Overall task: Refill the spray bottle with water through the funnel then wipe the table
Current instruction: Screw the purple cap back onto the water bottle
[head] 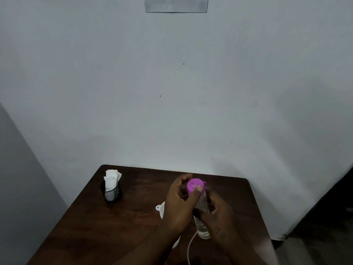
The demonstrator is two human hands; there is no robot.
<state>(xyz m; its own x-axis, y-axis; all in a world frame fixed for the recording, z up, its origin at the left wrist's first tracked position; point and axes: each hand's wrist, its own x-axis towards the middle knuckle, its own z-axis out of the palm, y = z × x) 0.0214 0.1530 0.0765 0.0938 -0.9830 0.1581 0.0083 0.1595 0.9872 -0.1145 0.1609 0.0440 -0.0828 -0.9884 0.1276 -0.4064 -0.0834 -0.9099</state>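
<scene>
A clear bottle [202,229] with a purple cap [193,183] stands near the middle of the dark wooden table [124,222]. My right hand [219,213] is wrapped around the bottle's middle. My left hand [178,203] has its thumb and fingers on the purple cap. A white funnel [160,208] lies just left of the bottle, mostly hidden behind my left hand. A thin pale tube [189,247] curves toward the near edge, beside a white object [176,243] half hidden under my left forearm.
A black mesh cup [113,195] holding white tissues [111,179] stands at the table's back left. The table backs onto a pale wall with a printed sheet [175,4] high up. A dark floor area [324,232] lies to the right.
</scene>
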